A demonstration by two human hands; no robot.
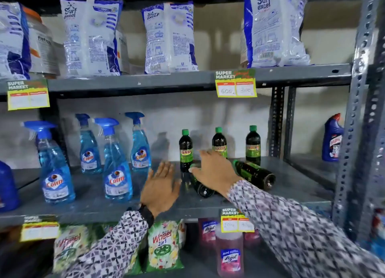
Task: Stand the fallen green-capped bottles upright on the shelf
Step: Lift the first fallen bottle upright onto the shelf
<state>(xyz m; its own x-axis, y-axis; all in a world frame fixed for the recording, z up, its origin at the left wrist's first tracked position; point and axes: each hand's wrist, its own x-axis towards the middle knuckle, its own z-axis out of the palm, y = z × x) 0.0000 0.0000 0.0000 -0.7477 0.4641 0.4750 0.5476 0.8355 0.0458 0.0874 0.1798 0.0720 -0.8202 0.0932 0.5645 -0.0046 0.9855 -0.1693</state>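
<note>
right hand (214, 167) over fallen bottle (200, 184), left hand (161, 186) spread beside

On the middle shelf (291, 186), bare grey surface lies open at 3 o'clock of the fallen bottle (255, 174), out to the perforated upright (354, 131). Three standing bottles (219, 142) line the rear at 12 o'clock, with gaps between them. A second fallen bottle (201, 186) lies under the right hand (214, 167). Four spray bottles (116, 163) crowd 9 o'clock; a bare strip between them and the nearest standing bottle holds the spread left hand (161, 187).
</note>
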